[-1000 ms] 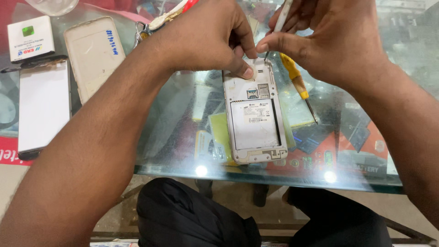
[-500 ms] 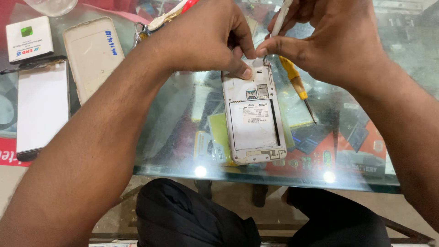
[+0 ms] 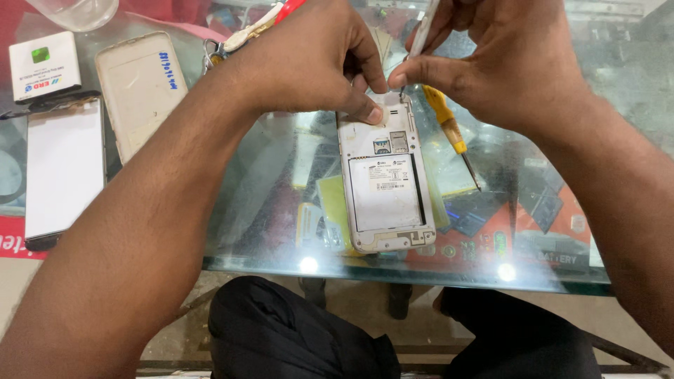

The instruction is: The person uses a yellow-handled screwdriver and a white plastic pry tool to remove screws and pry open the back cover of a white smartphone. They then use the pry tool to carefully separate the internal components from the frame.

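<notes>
A white smartphone lies face down on the glass table with its back cover off, its battery and card slots showing. My left hand presses its fingertips on the phone's top left corner and steadies it. My right hand pinches a thin white-handled screwdriver held upright, its tip touching the phone's top edge near the camera.
A yellow-handled screwdriver lies right of the phone. The phone's beige back cover, a white battery and a white display panel lie to the left. The glass table's front edge runs above my knees. Boxes show under the glass.
Both hands stay at the phone's top edge; the screwdriver tip holds its spot with only slight finger movement. The view shifted a little.
</notes>
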